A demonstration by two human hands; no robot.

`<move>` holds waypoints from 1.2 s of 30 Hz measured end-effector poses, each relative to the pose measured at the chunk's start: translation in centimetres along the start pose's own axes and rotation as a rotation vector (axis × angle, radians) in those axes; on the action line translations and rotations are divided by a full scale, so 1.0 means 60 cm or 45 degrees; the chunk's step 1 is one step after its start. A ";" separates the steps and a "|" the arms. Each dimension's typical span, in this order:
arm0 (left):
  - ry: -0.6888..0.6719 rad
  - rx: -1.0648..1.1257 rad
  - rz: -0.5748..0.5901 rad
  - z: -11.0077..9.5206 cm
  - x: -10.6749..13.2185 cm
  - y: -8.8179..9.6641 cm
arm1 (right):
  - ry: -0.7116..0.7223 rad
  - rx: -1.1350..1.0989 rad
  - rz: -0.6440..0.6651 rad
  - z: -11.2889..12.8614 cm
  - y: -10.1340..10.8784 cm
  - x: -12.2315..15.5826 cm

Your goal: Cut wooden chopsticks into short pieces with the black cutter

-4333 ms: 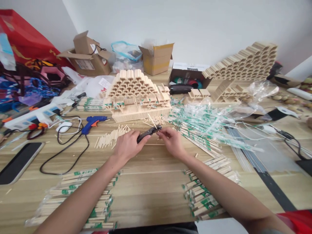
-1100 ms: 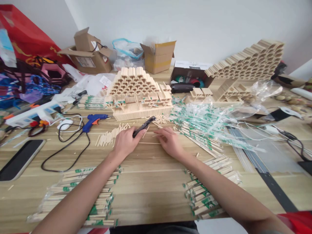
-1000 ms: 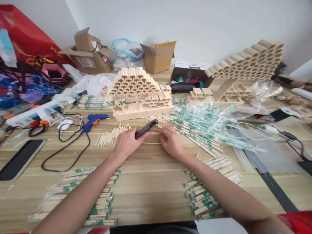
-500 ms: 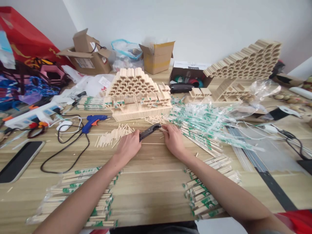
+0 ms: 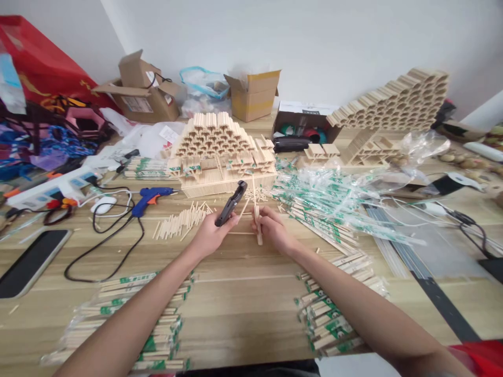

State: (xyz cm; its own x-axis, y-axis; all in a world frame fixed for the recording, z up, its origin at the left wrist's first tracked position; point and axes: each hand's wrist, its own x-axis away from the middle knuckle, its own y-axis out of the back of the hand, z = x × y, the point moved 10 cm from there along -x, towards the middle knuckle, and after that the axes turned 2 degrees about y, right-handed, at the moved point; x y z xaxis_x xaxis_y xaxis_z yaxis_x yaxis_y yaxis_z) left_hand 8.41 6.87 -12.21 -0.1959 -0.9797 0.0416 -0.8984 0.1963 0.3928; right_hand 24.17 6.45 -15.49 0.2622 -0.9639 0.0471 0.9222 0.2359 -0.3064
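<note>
My left hand [image 5: 212,233] is closed around a black hand tool [image 5: 231,203] with a curved head, which looks like a cutter and points up and away. A short piece of wooden stick [image 5: 244,210] pokes out by the left thumb. To its right, my right hand [image 5: 273,228] pinches a few wooden chopsticks [image 5: 257,222], one reaching well forward. Beyond the hands is a small heap of short offcuts [image 5: 257,195]. Cut stick pieces [image 5: 181,221] lie left of the left hand. A stepped stick structure [image 5: 220,152] stands farther back.
A blue glue gun [image 5: 151,199] and its black cord lie left, near a phone [image 5: 33,262]. Wrapped chopsticks [image 5: 126,319] lie under my left forearm, more [image 5: 334,319] under the right. Torn wrappers [image 5: 334,191] spread right. Cardboard boxes [image 5: 255,97] stand behind.
My hands have moved apart from the tool's head. The tool has swung more upright, and the chopsticks in my right hand now point forward. A short stick piece shows at my left thumb.
</note>
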 end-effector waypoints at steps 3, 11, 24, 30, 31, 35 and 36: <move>-0.031 0.057 0.046 -0.004 0.002 -0.014 | -0.045 0.015 0.100 0.004 -0.017 0.003; -0.143 0.073 0.076 -0.016 0.007 -0.029 | -0.058 0.168 0.192 0.010 -0.028 0.013; -0.151 0.095 -0.136 -0.012 0.002 0.013 | -0.138 0.415 0.348 0.003 -0.048 0.024; -0.029 0.269 -0.414 0.017 0.002 0.049 | -0.153 0.208 0.237 -0.003 -0.034 0.016; -0.005 0.326 -0.473 0.025 0.003 0.058 | -0.156 0.159 0.234 -0.004 -0.033 0.015; 0.040 0.493 -0.585 0.046 0.003 0.074 | -0.123 0.164 0.240 -0.002 -0.034 0.014; 0.040 0.500 -0.592 0.047 0.003 0.076 | -0.119 0.190 0.253 -0.001 -0.036 0.015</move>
State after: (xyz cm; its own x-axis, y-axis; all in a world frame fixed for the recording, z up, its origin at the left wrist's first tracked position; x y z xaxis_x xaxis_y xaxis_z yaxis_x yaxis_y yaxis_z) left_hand 3.19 7.71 -13.02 0.2581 -0.9658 -0.0238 -0.9660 -0.2583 0.0083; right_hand 22.41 5.07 -14.86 0.4607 -0.8830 0.0894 0.8800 0.4414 -0.1754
